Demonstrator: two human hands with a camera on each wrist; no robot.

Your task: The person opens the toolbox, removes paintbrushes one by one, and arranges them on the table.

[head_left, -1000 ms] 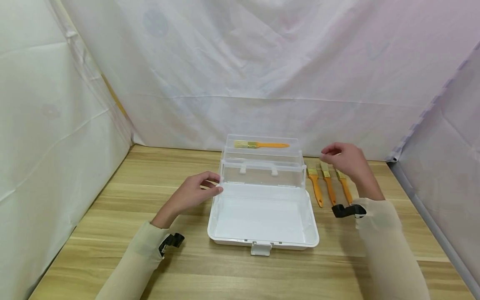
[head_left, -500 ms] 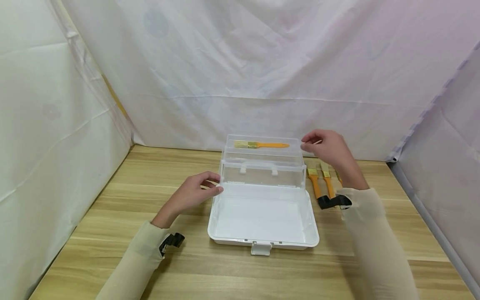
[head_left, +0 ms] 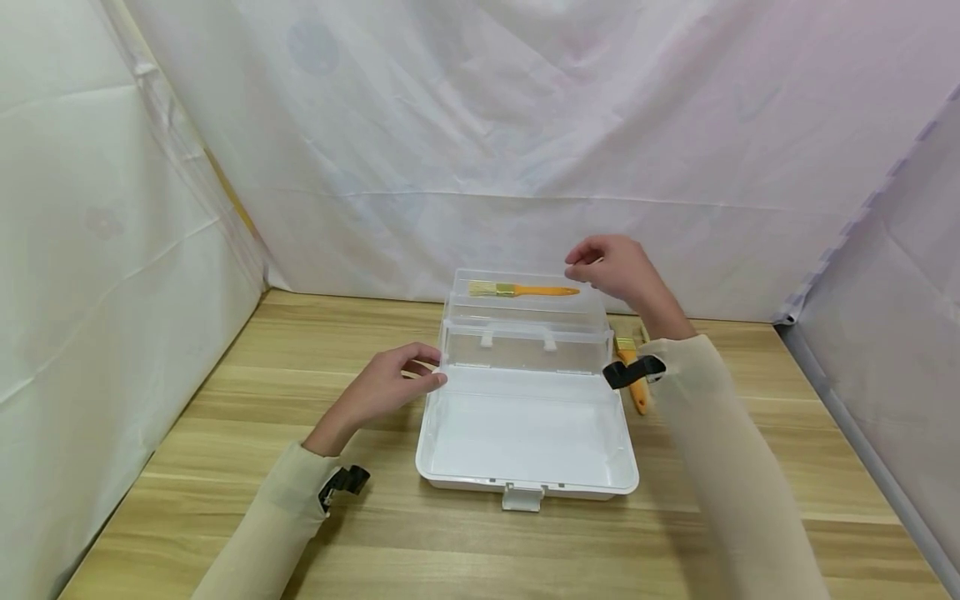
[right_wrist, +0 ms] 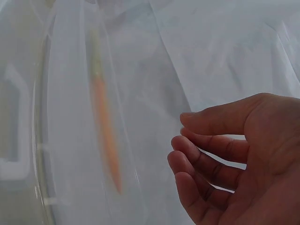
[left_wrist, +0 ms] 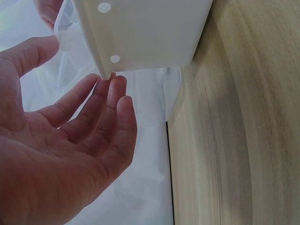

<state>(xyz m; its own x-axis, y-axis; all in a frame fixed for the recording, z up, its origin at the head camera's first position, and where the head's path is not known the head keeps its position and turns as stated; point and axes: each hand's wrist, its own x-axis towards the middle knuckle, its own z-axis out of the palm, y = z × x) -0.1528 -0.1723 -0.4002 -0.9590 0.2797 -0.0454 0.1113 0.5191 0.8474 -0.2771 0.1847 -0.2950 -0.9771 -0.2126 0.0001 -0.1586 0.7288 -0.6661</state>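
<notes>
A white storage box (head_left: 525, 433) with a clear lid stands open on the table, its clear upper part (head_left: 525, 312) tipped to the back. In that clear part lies a paintbrush (head_left: 543, 291) with an orange handle, bristles to the left. My left hand (head_left: 386, 385) is at the box's left side; in the left wrist view its fingertips (left_wrist: 89, 84) touch the white rim and the thumb meets the clear plastic. Above the clear part's right end hovers my right hand (head_left: 611, 265), fingers loosely bent around nothing. The right wrist view shows the brush (right_wrist: 108, 136) beside that hand.
To the right of the box lies another orange-handled paintbrush (head_left: 639, 396), with more brushes hidden behind the right sleeve (head_left: 705, 400). White cloth (head_left: 480, 150) hangs behind the wood-grain table (head_left: 315, 333). A latch (head_left: 522, 497) sticks out from the box's front.
My right hand has moved left and back, from above the loose brushes to the right end of the clear part. Its sleeve now covers most of those brushes. My left hand has stayed put.
</notes>
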